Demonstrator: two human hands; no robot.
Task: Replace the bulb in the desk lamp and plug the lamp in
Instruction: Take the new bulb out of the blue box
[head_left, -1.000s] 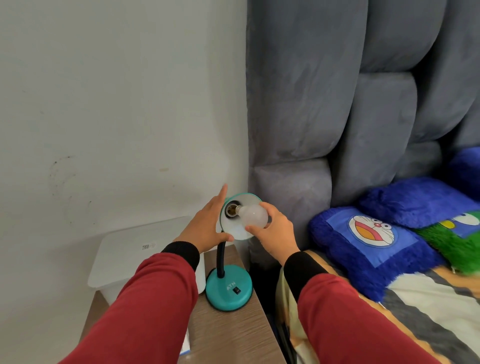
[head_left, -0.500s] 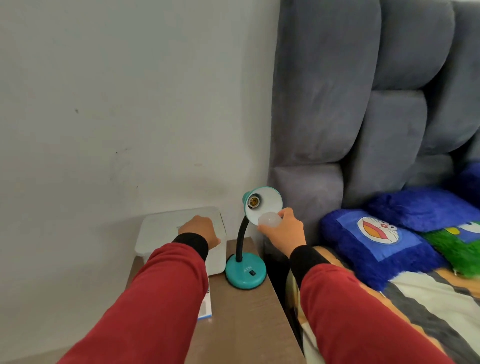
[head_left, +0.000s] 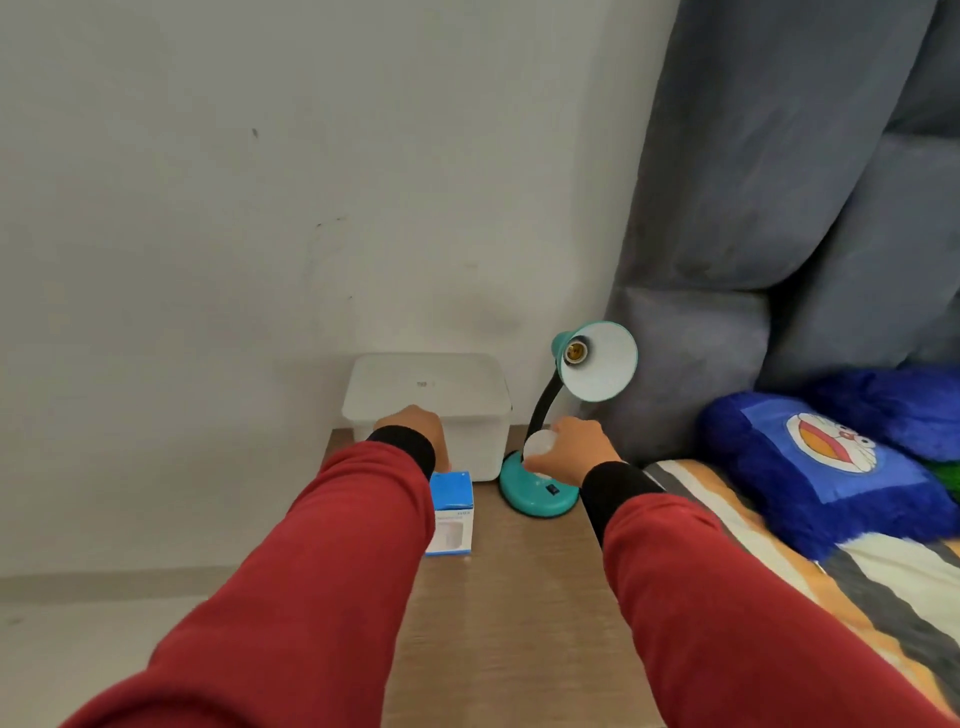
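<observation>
A teal desk lamp (head_left: 540, 493) stands on the wooden bedside table (head_left: 519, 623), its shade (head_left: 602, 364) tilted toward me with a bare brass socket (head_left: 574, 352) inside. My right hand (head_left: 574, 449) holds a white bulb (head_left: 537, 444) low, just above the lamp's base. My left hand (head_left: 415, 428) rests curled against the front edge of a white lidded box (head_left: 426, 387); its fingers are hidden. A blue and white bulb carton (head_left: 452, 512) lies on the table by my left wrist.
A white wall is behind the table, with floor at the left. A grey padded headboard (head_left: 779, 208) rises at the right. The bed holds blue cartoon pillows (head_left: 815, 462) and a striped blanket (head_left: 831, 597). No plug or cord shows.
My right hand has drawn the bulb out of the shade and lowered it to the lamp's base. My left hand let go of the shade and went to the white box.
</observation>
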